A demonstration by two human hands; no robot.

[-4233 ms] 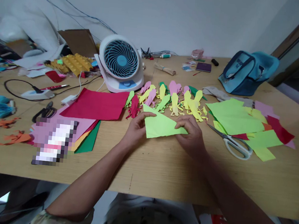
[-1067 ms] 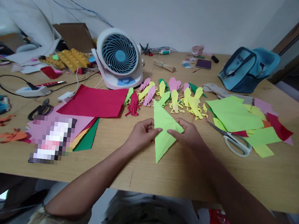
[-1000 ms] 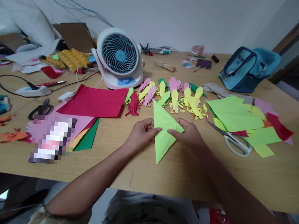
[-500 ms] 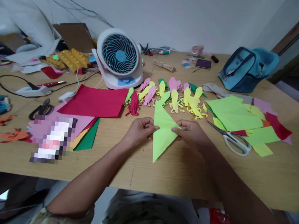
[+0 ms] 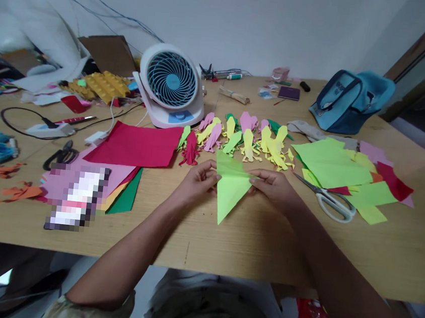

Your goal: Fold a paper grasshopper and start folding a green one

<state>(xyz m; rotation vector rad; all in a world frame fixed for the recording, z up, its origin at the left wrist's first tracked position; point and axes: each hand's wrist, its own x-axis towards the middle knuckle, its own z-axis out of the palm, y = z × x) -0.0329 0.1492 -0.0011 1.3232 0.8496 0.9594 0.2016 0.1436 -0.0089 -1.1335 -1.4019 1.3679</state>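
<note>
A folded lime-green paper sheet is held between my two hands above the table's middle, its lower point toward me. My left hand pinches its left edge, thumb on top. At its right corner my right hand pinches it the same way. A crease runs across the paper between the two thumbs, and the upper part tilts away. Just beyond lie several paper figures with cut, curled strips, among them a yellow one, a red one and a pink one.
Scissors lie to the right beside green paper sheets. Left are a red sheet, a blurred-out phone, black-handled scissors and orange paper cutouts. A fan and a blue bag stand farther back.
The green paper has tilted and bent along its middle crease, its upper part leaning back and its lower point rising slightly. Both hands keep their pinch on it.
</note>
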